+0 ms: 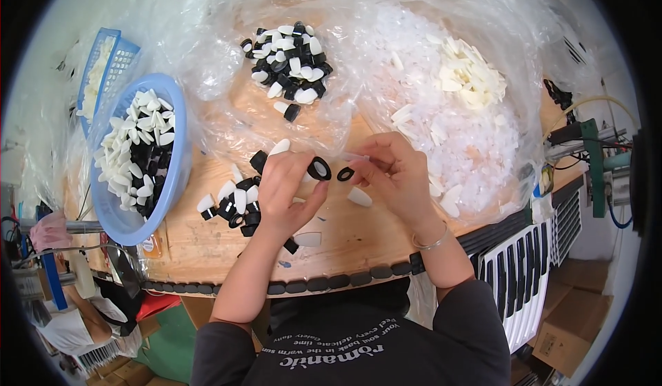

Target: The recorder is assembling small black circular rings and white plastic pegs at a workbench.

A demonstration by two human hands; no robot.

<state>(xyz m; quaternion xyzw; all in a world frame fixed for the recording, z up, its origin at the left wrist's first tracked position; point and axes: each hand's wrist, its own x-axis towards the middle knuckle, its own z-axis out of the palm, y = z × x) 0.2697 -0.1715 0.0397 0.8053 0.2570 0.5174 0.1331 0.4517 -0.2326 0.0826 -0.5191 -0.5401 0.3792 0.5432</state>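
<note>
My left hand (281, 187) is closed round a short black round cap (318, 169), its open end facing right with white inside. In the fingertips of my right hand (392, 172) are a small black ring (345, 174) and a thin whitish piece partly hidden by the fingers. The ring and the cap are close but apart. By my left hand lies a small heap of black caps with white paddle-shaped tips (240, 200). A loose flat cream piece (359, 196) rests on the table below my right hand, and another (307, 239) near my left wrist.
A blue basin (181, 158) with white-tipped black pieces stands at left, a blue basket (124, 58) behind it. Beyond my hands lies a pile of capped pieces (293, 62) on plastic film. Many translucent pieces (476, 138) and cream pieces (472, 76) spread at right. Dark padding (317, 284) lines the table edge.
</note>
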